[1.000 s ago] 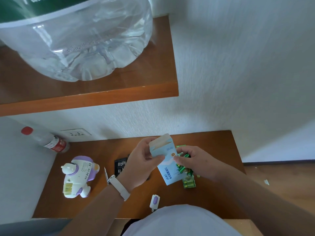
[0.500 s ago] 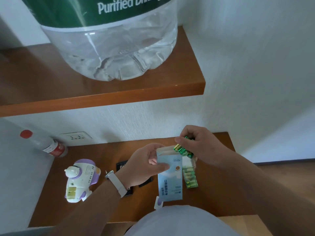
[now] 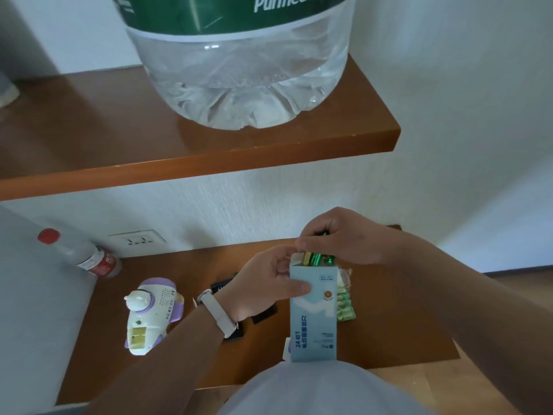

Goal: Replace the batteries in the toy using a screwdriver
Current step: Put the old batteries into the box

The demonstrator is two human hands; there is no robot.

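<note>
Fingers (image 3: 321, 224) on the right hand (image 3: 350, 241) are curled tight, pinching a little bunch of green batteries (image 3: 318, 259) right at the open top of a light-blue box (image 3: 314, 319). The batteries sit half in the mouth of the box, so from the pinch the box hangs straight down toward 6 o'clock.

The left hand (image 3: 263, 292) has the box gripped at its upper end, with the thumb laid across the printed front and the other fingers wrapped round the far side. There's a pale wristband (image 3: 220, 317) on that wrist.

The toy (image 3: 149, 319), a white and purple thing, lies on the wooden table (image 3: 404, 330) at about 9 o'clock from the left hand, well apart from both hands. Its battery bay (image 3: 139, 335) is uncovered and faces up.

At 3 o'clock from the box, just behind it, a wrapped battery pack (image 3: 345, 305) lies on the table. A black bit case (image 3: 263, 313) peeks out under the left hand. A small white-purple piece (image 3: 286, 351) shows at the box's 7 o'clock corner, can't tell what it is.

At 10 o'clock from the toy there's a red-capped bottle (image 3: 83, 259) leaning by a wall socket (image 3: 137, 239). Way up at 12 o'clock, a big water jug (image 3: 239, 79) stands on a shelf (image 3: 179, 154).
</note>
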